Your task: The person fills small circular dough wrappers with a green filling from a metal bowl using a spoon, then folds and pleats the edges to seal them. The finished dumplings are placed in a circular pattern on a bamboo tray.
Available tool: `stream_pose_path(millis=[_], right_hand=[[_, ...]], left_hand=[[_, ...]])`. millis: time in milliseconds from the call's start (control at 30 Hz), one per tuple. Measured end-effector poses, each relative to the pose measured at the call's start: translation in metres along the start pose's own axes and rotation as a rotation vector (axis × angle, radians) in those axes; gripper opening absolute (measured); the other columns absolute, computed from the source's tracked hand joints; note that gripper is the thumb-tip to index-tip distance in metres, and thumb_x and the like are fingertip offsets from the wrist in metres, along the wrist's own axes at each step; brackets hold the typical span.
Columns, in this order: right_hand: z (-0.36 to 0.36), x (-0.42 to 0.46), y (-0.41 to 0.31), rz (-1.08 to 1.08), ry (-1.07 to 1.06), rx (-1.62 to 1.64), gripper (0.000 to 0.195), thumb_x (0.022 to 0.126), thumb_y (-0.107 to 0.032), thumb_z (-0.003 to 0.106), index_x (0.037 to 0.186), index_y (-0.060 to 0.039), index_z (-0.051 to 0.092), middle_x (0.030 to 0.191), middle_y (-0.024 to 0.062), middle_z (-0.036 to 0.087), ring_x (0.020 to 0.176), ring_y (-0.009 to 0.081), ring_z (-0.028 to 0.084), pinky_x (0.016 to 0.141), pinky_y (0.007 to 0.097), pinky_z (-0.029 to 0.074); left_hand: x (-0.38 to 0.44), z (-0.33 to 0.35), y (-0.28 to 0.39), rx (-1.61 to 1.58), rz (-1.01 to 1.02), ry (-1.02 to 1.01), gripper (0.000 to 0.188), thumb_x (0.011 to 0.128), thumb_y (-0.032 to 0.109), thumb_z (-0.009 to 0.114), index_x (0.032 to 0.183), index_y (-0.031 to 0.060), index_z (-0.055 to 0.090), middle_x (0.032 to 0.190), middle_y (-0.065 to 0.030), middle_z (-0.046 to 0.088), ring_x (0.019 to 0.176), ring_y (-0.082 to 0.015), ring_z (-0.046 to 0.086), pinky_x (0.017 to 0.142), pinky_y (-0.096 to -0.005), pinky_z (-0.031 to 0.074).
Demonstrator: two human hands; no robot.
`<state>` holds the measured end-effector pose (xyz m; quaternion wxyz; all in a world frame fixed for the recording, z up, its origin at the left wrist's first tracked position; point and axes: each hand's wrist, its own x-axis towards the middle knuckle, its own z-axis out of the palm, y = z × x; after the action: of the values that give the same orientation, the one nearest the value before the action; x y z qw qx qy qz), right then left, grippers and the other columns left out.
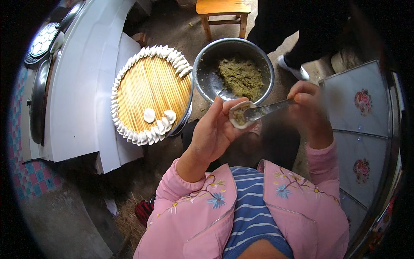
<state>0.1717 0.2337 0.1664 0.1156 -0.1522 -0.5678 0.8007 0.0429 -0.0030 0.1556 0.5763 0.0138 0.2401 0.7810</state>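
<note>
A round dough wrapper (236, 122) lies in my left hand (212, 132), with a dab of greenish-brown filling on it. My right hand (305, 103) grips a flat metal spatula (271, 109), and the blade's tip presses on the filling. Just beyond my hands is a steel bowl (207, 77), partly filled with the same minced filling (242, 76). To its left sits a round slatted tray (152, 87). Shaped dumplings (150, 137) line much of the tray's rim, and one flat dough round (149, 115) rests near its lower edge.
A white counter (87, 81) with metal lids (42, 100) runs along the left. Beyond the bowl stands a wooden stool (223, 9). At upper right are another person's dark-clad legs and a shoe (292, 68). A flower-patterned cabinet (352, 106) is on my right.
</note>
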Motion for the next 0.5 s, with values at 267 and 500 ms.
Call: stream_pose_path(millis=[267, 500], right_hand=[[0.014, 0.0, -0.016, -0.123, -0.182, -0.237, 0.015, 0.088, -0.005, 0.058, 0.094, 0.0053, 0.067, 0.078, 0.0087, 0.066, 0.057, 0.0133, 0.066, 0.051, 0.024, 0.054], [0.021, 0.0, -0.011, -0.107, -0.234, -0.135, 0.014, 0.09, -0.005, 0.061, 0.094, 0.0068, 0.067, 0.079, 0.0092, 0.066, 0.062, 0.0139, 0.067, 0.056, 0.0287, 0.058]], left_hand=[[-0.006, -0.002, -0.001, 0.073, -0.006, 0.017, 0.072, 0.105, 0.052, 0.026, 0.14, -0.0086, 0.042, 0.139, -0.025, 0.049, 0.128, -0.0376, 0.05, 0.111, -0.0454, 0.039], [-0.016, -0.002, 0.002, 0.012, -0.009, -0.002, 0.066, 0.106, 0.047, 0.024, 0.137, -0.0088, 0.041, 0.134, -0.0238, 0.052, 0.125, -0.0353, 0.052, 0.11, -0.0453, 0.04]])
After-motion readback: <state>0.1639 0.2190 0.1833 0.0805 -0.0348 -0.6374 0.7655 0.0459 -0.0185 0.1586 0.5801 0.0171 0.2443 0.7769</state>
